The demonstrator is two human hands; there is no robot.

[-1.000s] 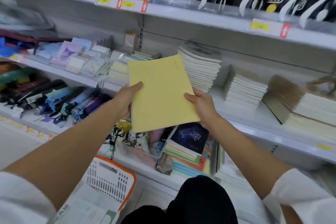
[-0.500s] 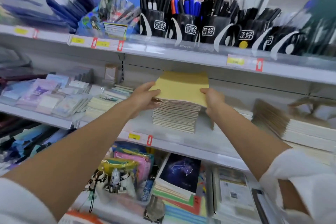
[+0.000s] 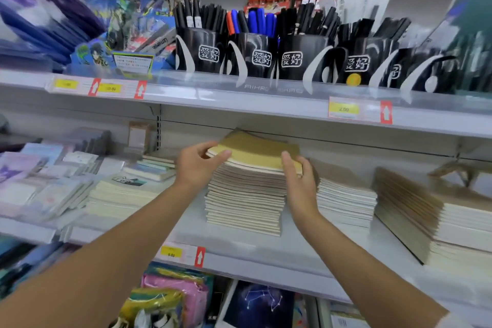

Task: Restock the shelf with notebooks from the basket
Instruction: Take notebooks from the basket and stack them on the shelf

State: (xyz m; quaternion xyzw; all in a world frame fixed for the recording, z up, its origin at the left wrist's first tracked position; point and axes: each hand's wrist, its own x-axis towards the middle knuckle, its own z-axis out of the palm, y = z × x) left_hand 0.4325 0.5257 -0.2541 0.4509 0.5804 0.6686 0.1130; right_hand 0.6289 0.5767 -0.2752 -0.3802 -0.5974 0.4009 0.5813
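A thin bundle of yellow notebooks (image 3: 255, 150) lies on top of a tall stack of cream notebooks (image 3: 245, 202) on the middle shelf (image 3: 239, 247). My left hand (image 3: 195, 166) pinches the bundle's near left corner, thumb on the cover. Against the bundle's right edge rests my right hand (image 3: 299, 178), its fingers fairly straight and the index finger lying on the cover. The basket is out of view.
More notebook stacks stand to the right (image 3: 346, 197) and far right (image 3: 436, 218), with smaller pads (image 3: 127, 192) on the left. The shelf above (image 3: 239, 96) carries black pen cups (image 3: 255, 56) close over the stack. Below are pouches (image 3: 183, 290) and a dark star-pattern book (image 3: 261, 303).
Both hands carried the yellow notebooks up from in front of me onto the tall stack. The view rose, and the basket dropped out of sight.
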